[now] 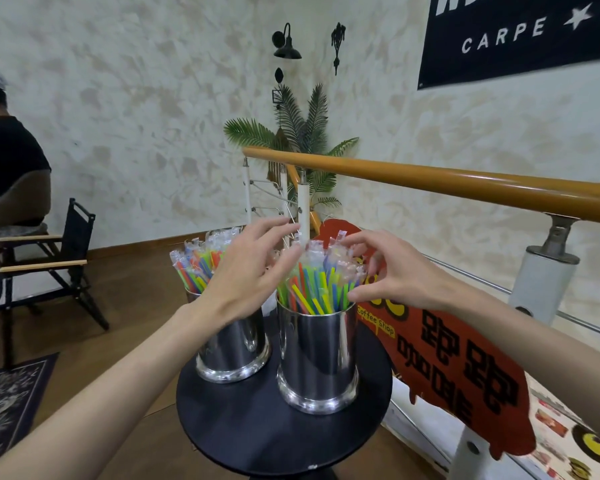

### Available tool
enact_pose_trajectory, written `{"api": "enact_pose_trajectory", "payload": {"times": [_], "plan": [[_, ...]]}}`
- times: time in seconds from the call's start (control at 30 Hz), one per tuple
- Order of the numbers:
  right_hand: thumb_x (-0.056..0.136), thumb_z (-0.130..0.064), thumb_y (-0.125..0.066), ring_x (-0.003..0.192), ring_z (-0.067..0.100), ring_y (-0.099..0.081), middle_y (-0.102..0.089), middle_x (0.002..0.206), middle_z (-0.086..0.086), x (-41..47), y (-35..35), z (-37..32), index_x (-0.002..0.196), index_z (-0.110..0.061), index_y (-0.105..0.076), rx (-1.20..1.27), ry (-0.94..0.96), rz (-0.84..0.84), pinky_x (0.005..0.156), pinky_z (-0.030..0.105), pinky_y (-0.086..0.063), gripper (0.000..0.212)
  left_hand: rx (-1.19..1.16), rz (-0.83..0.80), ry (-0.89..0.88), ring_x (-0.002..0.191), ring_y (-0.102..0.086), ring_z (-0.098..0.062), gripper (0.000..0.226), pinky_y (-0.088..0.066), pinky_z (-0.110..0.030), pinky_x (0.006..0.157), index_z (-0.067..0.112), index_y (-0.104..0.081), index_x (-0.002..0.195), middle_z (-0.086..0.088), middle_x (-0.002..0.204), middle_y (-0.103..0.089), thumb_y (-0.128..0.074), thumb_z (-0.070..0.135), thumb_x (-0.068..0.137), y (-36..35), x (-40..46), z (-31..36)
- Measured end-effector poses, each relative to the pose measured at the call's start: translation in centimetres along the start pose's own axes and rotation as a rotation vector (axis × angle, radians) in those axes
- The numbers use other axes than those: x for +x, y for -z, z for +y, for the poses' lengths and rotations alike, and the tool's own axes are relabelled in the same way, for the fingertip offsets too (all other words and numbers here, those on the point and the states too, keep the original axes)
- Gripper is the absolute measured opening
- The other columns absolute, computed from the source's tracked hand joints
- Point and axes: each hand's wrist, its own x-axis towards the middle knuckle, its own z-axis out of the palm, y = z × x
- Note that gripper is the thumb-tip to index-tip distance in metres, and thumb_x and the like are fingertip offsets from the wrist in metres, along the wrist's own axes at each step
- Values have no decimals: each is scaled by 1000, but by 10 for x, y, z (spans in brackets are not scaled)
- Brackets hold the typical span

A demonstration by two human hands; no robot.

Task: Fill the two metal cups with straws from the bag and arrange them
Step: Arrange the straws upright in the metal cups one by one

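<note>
On the round black table (257, 431), the nearer cup (317, 358) holds upright straws (317, 282) directly between both hands, the left hand (246, 275) and right hand (388, 271) spread loosely, gripping nothing, about equally near.

A mottled cream wall (136, 98) carries a black lamp (286, 43) and dark banner (516, 36); an orange handrail (430, 180), palm plant (302, 133), folding chair (49, 261) and wooden floor (125, 306) lie below.
</note>
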Motion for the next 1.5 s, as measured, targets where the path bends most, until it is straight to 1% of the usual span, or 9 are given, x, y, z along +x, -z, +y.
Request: {"api": "enact_pose_trajectory", "payload": {"times": [0.13,0.4,0.53,0.67,0.8,0.9,1.07,1.23,1.5], "plan": [[75,-31,-90,77,11,-58,-57,108,-4,-1,2,-3,132,-30,-62,-13,62,-17,71,21,-51,63,244,-199,-165,134,-46,-12,69,-34,-39,112,26,-58,141,4,146,-54,-35,71,93,0,-4,10],[78,-30,-87,70,5,-58,-69,91,-5,-1,-3,-1,96,-25,-75,-102,120,-73,63,20,-44,22,290,-277,-204,111,-56,-13,58,-39,-32,95,30,-66,120,9,115,-63,-41,72,89,-8,0,6],[75,-24,-90,67,5,-56,-63,84,-10,-1,1,-4,88,-23,-75,-84,111,-105,61,17,-41,20,268,-248,-241,105,-54,-9,48,-34,-27,92,29,-64,100,11,109,-60,-49,72,86,-7,2,7],[72,-26,-92,72,10,-64,-65,92,-5,-5,2,-9,96,-21,-75,18,82,-180,69,32,-55,29,273,-235,-270,115,-54,-9,52,-32,-27,101,29,-53,90,10,118,-65,-53,80,81,-14,-1,14],[77,-26,-90,80,20,-70,-70,95,6,-6,3,-9,104,-18,-75,142,40,-217,78,44,-59,32,172,-190,-184,93,-61,-11,54,-35,-30,102,31,-41,86,11,95,-68,-50,84,79,-29,-4,20],[79,-19,-88,82,21,-72,-73,92,1,-6,9,-6,111,-19,-73,197,-23,-232,81,41,-60,36,92,-135,-139,86,-59,-9,46,-39,-32,99,28,-46,90,12,87,-66,-61,71,82,-32,-6,19],[82,-12,-84,77,6,-71,-76,92,-11,-7,17,-4,93,-28,-74,232,-30,-257,73,22,-56,22,79,-79,-172,90,-59,-2,37,-39,-32,102,27,-59,115,18,88,-65,-62,53,89,-24,-8,8],[82,-13,-85,73,3,-69,-74,80,-16,-2,14,-5,82,-30,-73,201,-22,-262,71,19,-53,21,244,-9,-284,93,-58,-11,26,-38,-39,102,29,-75,86,13,95,-62,-59,50,90,-17,-9,0],[75,-12,-90,71,6,-67,-74,82,-6,7,7,-1,91,-20,-67,186,3,-248,69,22,-54,29,168,-64,-212,123,-54,-10,15,-32,-35,110,28,-63,88,13,127,-64,-59,42,86,-16,-17,-5]]}}
